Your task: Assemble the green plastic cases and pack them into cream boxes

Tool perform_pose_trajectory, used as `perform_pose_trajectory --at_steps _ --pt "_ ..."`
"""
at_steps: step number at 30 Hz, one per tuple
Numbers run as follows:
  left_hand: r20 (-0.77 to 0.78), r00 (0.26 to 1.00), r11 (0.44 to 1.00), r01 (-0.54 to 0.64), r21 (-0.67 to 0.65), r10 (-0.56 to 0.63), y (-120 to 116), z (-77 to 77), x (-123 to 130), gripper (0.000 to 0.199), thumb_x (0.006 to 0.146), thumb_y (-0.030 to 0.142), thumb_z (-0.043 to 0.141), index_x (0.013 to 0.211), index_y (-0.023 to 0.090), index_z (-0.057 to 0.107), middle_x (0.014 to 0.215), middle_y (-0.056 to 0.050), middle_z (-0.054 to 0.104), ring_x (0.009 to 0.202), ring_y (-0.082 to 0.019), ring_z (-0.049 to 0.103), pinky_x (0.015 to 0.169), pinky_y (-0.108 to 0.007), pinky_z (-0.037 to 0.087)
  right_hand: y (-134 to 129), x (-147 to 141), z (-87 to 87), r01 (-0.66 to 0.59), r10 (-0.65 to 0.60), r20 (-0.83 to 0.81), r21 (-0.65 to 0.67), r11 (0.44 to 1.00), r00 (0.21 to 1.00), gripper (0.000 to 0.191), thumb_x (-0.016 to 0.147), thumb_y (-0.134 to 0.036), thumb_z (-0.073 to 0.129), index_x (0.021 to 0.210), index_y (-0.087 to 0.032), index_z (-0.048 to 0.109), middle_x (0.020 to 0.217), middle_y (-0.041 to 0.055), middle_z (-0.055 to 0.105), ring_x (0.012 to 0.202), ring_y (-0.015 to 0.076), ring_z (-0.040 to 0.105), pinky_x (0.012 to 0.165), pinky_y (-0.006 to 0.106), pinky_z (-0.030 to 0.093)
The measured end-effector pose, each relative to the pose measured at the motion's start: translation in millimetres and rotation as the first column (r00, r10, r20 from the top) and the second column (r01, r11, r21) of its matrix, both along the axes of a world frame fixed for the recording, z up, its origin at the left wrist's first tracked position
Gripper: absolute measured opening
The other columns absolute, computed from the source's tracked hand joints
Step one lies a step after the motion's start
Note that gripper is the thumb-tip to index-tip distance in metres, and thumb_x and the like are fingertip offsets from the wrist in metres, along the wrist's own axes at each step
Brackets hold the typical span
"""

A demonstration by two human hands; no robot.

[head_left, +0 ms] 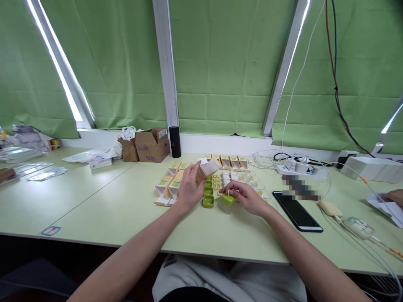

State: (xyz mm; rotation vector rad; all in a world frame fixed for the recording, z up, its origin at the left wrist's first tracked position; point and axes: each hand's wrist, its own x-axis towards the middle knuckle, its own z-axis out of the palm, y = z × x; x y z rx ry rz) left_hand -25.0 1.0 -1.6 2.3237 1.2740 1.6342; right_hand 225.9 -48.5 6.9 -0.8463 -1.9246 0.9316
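My left hand (190,188) is closed around a small open carton (208,168), white inside with tan outside, held tilted above the table. In my right hand (247,196), the fingers pinch the top of a small container with a green lid (228,199) and a clear lower part. Between the hands, square green cups (208,201) stand in a column on the table. Behind them lie small yellow pieces (216,182), white pieces (227,176) and clear rounded parts with yellow centres (254,183). Several cartons with green labels (164,184) stand left of my left hand.
More cartons (234,162) line the back. A phone (297,211), cables and a power strip (302,171) lie to the right. Cardboard boxes (151,147) and a black cylinder (175,142) stand at the wall. Another person's hand (395,196) rests at far right.
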Motion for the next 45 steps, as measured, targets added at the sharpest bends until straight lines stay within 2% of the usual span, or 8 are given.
perform_pose_trajectory --at_steps 8,14,20,26,29,35,40,45 --pt "0.268 0.942 0.959 0.245 -0.139 -0.202 3.6 -1.4 0.7 0.07 0.093 0.024 0.068 0.159 0.029 0.045 0.141 -0.013 0.056 0.128 -0.03 0.057 0.097 -0.045 0.063 4.0 2.0 -2.5 0.084 -0.087 0.04 0.068 0.994 0.995 0.018 0.104 -0.033 0.051 0.101 -0.025 0.066 0.118 0.0087 0.078 0.112 0.0247 0.071 0.098 0.041 0.053" --pt "0.481 0.831 0.886 0.415 -0.204 -0.278 10.6 -2.2 1.2 0.07 0.093 0.037 0.071 0.157 0.023 0.048 0.135 -0.015 0.06 0.129 -0.031 0.057 0.097 -0.045 0.063 3.4 -1.5 -5.5 0.076 -0.082 0.074 0.088 0.993 0.994 0.018 0.104 -0.029 0.049 0.101 -0.025 0.067 0.115 0.0076 0.079 0.11 0.0238 0.073 0.097 0.04 0.055" --pt "0.613 0.709 0.803 0.562 -0.195 -0.347 17.1 -2.6 0.9 0.076 0.088 0.043 0.078 0.153 0.019 0.049 0.135 -0.015 0.065 0.129 -0.03 0.06 0.109 -0.045 0.053 -0.3 -5.7 -2.7 0.094 -0.105 0.089 0.113 0.989 0.991 0.02 0.103 -0.028 0.049 0.1 -0.024 0.069 0.114 0.0079 0.079 0.106 0.023 0.073 0.095 0.039 0.055" --pt "0.734 0.586 0.716 0.669 -0.199 -0.343 12.0 0.5 1.1 0.075 0.085 0.043 0.083 0.149 0.021 0.051 0.14 -0.014 0.066 0.135 -0.03 0.058 0.111 -0.042 0.05 -4.4 -7.4 0.8 0.13 -0.14 0.056 0.153 0.98 0.989 0.023 0.103 -0.027 0.048 0.105 -0.025 0.071 0.111 0.0076 0.08 0.104 0.0228 0.073 0.093 0.039 0.056" --pt "0.783 0.536 0.669 0.711 -0.216 -0.317 10.7 1.5 0.9 0.075 0.083 0.041 0.085 0.147 0.022 0.052 0.139 -0.013 0.066 0.131 -0.03 0.061 0.101 -0.038 0.056 -4.5 -7.7 -0.3 0.11 -0.123 0.082 0.146 0.983 0.989 0.022 0.102 -0.026 0.049 0.104 -0.025 0.071 0.113 0.0072 0.08 0.104 0.0226 0.074 0.093 0.039 0.056" --pt "0.868 0.419 0.575 0.792 -0.205 -0.267 10.0 4.2 -0.7 0.068 0.081 0.033 0.086 0.14 0.022 0.055 0.125 -0.011 0.074 0.109 -0.026 0.072 0.081 -0.033 0.062 -3.2 -7.5 -4.7 0.067 -0.079 0.117 0.099 0.993 0.99 0.021 0.102 -0.024 0.049 0.101 -0.025 0.07 0.114 0.0074 0.08 0.108 0.0231 0.074 0.097 0.04 0.056" --pt "0.899 0.349 0.502 0.846 -0.18 -0.265 8.3 7.6 0.0 0.059 0.084 0.028 0.081 0.136 0.021 0.056 0.123 -0.011 0.076 0.108 -0.027 0.075 0.087 -0.039 0.064 -0.9 -6.6 -8.3 0.063 -0.08 0.191 0.094 0.994 0.978 0.018 0.099 -0.021 0.052 0.101 -0.025 0.07 0.115 0.0068 0.079 0.108 0.0228 0.074 0.095 0.039 0.056" --pt "0.907 0.326 0.463 0.869 -0.177 -0.266 5.5 10.8 1.0 0.055 0.087 0.024 0.076 0.137 0.019 0.054 0.128 -0.013 0.074 0.115 -0.03 0.074 0.095 -0.047 0.064 -4.5 -7.5 -5.9 0.106 -0.146 0.287 0.15 0.983 0.947 0.019 0.096 -0.019 0.054 0.101 -0.023 0.072 0.108 0.0065 0.079 0.099 0.0229 0.072 0.089 0.037 0.054"
